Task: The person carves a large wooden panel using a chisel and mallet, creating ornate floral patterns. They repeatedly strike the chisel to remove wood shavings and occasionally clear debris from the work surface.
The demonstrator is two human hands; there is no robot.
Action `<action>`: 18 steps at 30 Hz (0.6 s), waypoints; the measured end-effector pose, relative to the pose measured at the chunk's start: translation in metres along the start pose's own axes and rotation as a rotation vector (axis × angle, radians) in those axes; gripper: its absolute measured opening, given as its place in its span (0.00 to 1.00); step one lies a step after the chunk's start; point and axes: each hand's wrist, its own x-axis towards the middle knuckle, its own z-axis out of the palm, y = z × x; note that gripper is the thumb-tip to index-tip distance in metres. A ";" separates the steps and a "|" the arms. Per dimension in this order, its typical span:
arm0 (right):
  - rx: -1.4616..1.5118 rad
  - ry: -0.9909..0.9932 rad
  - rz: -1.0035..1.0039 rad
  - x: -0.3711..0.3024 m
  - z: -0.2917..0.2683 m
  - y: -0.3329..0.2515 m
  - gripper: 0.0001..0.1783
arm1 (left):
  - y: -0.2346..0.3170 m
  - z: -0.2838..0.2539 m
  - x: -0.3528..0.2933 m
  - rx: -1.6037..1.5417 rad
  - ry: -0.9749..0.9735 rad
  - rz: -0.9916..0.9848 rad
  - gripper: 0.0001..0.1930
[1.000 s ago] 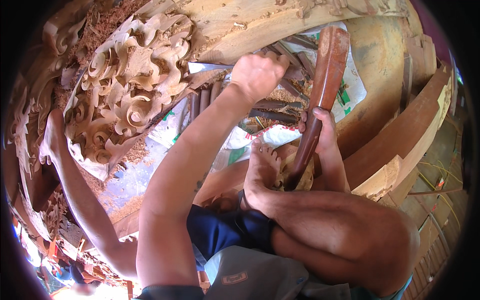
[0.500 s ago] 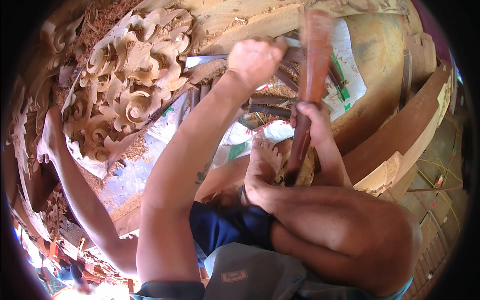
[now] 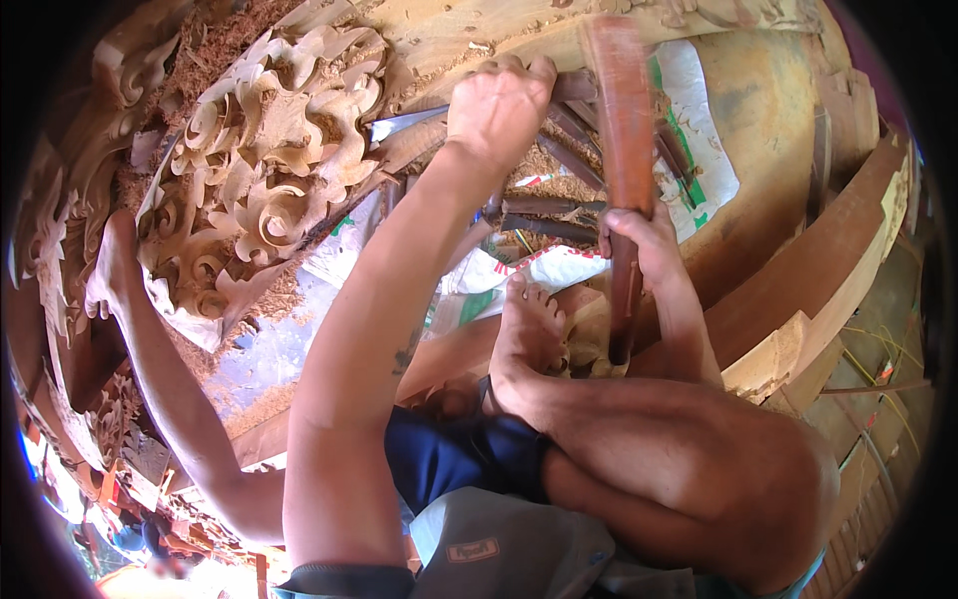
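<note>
My left hand (image 3: pixel 499 112) is closed around a chisel. The chisel's metal blade (image 3: pixel 411 124) points left, its tip at the right edge of a carved wooden panel (image 3: pixel 324 165) full of curling leaf shapes. To the right of the fist, the chisel's dark handle (image 3: pixel 573 87) sticks out. My right hand (image 3: pixel 647 245) grips a reddish-brown wooden mallet (image 3: pixel 625 120) low on its shaft, its broad end up. The mallet's side is at the handle's butt; whether they touch I cannot tell. The fingers' far sides are hidden.
Several dark-handled tools (image 3: pixel 549 215) lie among shavings on a white sack (image 3: pixel 704 130) beyond my bare foot (image 3: pixel 529 324). A long curved wooden board (image 3: pixel 798 265) runs along the right. More carved wood (image 3: pixel 60 290) stands at the far left.
The mallet's broad end has swung left toward the chisel's butt, and its lower end has shifted right. My left hand with the chisel has moved slightly left.
</note>
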 end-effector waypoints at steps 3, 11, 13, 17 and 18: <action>-0.003 -0.009 -0.034 -0.001 -0.009 -0.001 0.18 | 0.013 -0.020 -0.015 0.009 0.007 -0.061 0.08; 0.233 0.061 0.069 -0.007 -0.005 0.024 0.18 | 0.026 0.005 -0.030 0.023 -0.100 0.301 0.09; 0.222 0.068 0.098 -0.008 -0.006 0.033 0.21 | 0.013 0.017 -0.035 0.037 -0.193 0.290 0.12; 0.298 0.073 0.118 -0.010 -0.006 0.042 0.19 | 0.002 0.031 -0.046 0.123 -0.361 0.251 0.14; 0.344 0.098 0.133 -0.011 0.000 0.042 0.17 | 0.004 0.027 -0.041 0.125 -0.531 0.250 0.13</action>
